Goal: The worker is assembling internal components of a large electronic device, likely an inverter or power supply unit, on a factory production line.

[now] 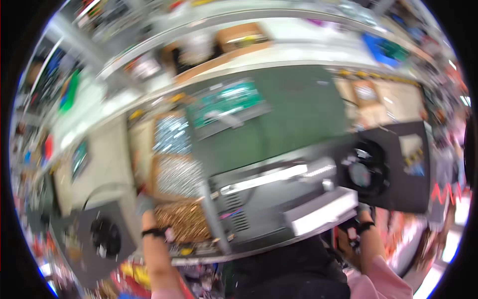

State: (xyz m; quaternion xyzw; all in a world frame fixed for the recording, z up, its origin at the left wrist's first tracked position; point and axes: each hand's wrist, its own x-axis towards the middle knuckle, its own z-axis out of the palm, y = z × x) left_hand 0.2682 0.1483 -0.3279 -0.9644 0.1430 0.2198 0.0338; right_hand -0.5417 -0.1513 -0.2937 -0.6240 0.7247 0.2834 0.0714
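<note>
Motion blurs much of the head view. My left hand [145,203], in a grey glove or finger cover, is beside a tray of brass-coloured small parts [181,222] and close to a dark panel with a round black fan [74,244]. Its fingers are smeared. My right hand [365,210] is at the lower edge of another dark panel with a large black fan [406,187], partly hidden beneath it. Between my hands lies an open dark metal chassis [264,214] with a long white box-like part [323,212] along its near side.
A green circuit board [229,102] lies on the green mat [303,109]. Trays of silvery small parts [172,134] stand left of it. A shelf [298,37] with cardboard boxes [241,37] and a blue bin [378,50] runs across the back.
</note>
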